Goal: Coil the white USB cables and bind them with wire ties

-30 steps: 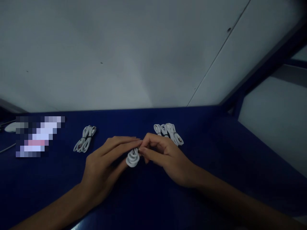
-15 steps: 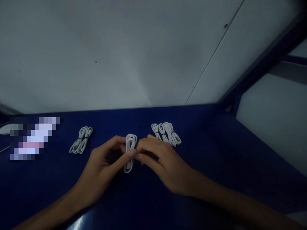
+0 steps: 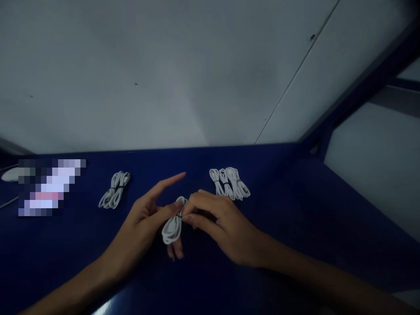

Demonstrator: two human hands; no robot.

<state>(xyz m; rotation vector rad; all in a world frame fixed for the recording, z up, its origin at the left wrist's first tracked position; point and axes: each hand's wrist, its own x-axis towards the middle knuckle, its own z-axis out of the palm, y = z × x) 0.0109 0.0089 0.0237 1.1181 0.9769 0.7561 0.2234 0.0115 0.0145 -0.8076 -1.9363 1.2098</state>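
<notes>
A coiled white cable [image 3: 172, 230] is held just above the blue table, near the middle of the view. My left hand [image 3: 144, 221] grips it, with the thumb on top, the index finger stretched out forward and other fingertips showing beneath the coil. Around the coil's waist runs a thin black tie [image 3: 179, 215]. My right hand [image 3: 226, 227] pinches at the tie's right side, thumb against index finger; the tie's end is hidden in the fingertips.
On the blue table [image 3: 278, 210], several tied white cable bundles [image 3: 229, 183] lie behind my right hand. More bundled white cable [image 3: 114, 189] lies left. A blurred-out bright object [image 3: 52, 188] and a white item [image 3: 11, 174] are farther left. A grey panel [image 3: 164, 78] rises behind.
The coil has tilted and come lower, its near end swinging left. My left index finger has stretched out away from it, and other left fingers now show underneath. A black tie is now visible around the coil.
</notes>
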